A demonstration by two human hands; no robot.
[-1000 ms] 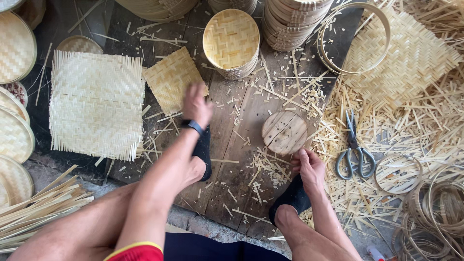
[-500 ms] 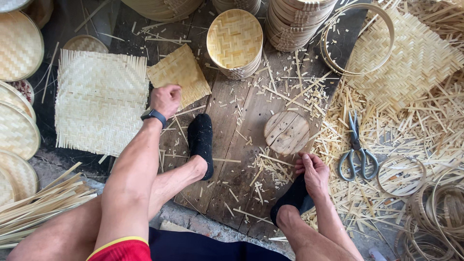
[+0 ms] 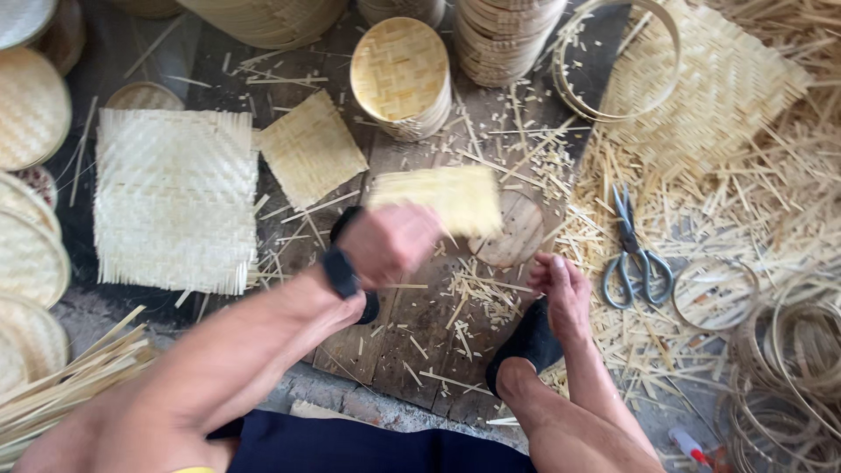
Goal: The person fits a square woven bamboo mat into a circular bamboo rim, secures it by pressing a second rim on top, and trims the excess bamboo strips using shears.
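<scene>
The left hand [image 3: 390,243] is pinching a small woven bamboo mat [image 3: 448,200] by its near edge, lifted over the round wooden block [image 3: 517,232]. It looks light, thin and floppy, with fraying edges, so probably best gripped at a woven corner. The right hand [image 3: 561,293] rests loosely curled on the black sock [image 3: 526,343], holding nothing.

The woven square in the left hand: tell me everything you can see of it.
The small woven mat is a pale yellow, roughly square piece of flat plaited strips, bamboo by the look of it. It is blurred, so its edges and weave are hard to read. The left hand grips its lower left corner and holds it above the round wooden block on the plank floor. Nothing else touches it.
</scene>
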